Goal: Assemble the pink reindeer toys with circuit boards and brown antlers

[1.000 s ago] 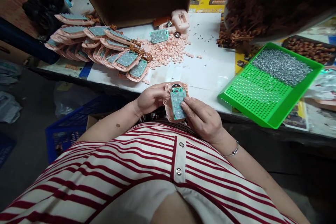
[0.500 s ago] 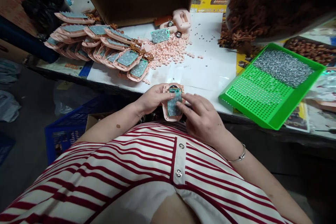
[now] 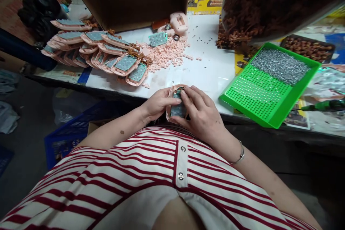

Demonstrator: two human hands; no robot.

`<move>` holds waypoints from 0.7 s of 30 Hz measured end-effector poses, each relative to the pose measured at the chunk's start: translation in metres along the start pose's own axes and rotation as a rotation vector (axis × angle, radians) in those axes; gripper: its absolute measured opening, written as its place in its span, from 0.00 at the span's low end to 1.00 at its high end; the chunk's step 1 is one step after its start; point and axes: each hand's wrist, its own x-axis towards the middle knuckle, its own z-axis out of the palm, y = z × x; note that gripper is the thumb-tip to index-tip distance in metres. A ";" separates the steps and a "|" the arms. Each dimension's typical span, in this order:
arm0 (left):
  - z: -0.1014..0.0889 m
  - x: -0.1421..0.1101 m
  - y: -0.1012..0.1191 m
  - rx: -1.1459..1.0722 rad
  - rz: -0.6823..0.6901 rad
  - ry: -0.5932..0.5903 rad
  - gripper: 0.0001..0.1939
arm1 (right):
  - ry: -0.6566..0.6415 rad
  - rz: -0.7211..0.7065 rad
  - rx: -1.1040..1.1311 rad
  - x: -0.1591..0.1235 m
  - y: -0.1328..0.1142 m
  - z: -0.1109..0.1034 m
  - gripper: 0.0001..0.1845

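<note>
Casing (image 3: 168, 112) is held in both hands, open side up, just beyond the near edge of the table (image 3: 212, 68) and in front of the striped shirt (image 3: 107, 172). A grey-green board (image 3: 176, 110) lies inside it. Left hand (image 3: 156, 105) is partly closed, gripping the casing's left side, thumb laid across onto the board. Right hand (image 3: 202, 112) is half closed over the right side, a fingertip at the board's upper end and the thumb at its lower end; the remaining fingertips cannot be made out. On the table, to the left, casings with boards stand in a leaning pile (image 3: 99, 50). Small pink rings (image 3: 168, 55) are heaped beside the pile, a loose board (image 3: 158, 39) at their far edge, next to a pink part (image 3: 178, 23). To the right, a green tray (image 3: 253, 95) holds silver screws (image 3: 280, 65) toward its far end. Beyond it sits a dark tray (image 3: 327, 57) of brown pieces (image 3: 304, 47).
</note>
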 end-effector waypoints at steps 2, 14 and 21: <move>0.002 0.001 -0.002 -0.036 -0.011 0.011 0.23 | 0.025 0.003 -0.042 -0.001 -0.001 0.001 0.42; 0.009 0.024 -0.010 0.098 0.024 0.030 0.29 | -0.041 0.153 0.125 -0.006 0.027 0.001 0.40; 0.007 0.045 -0.005 0.088 -0.097 -0.013 0.28 | -0.160 0.171 0.301 -0.008 0.067 0.000 0.34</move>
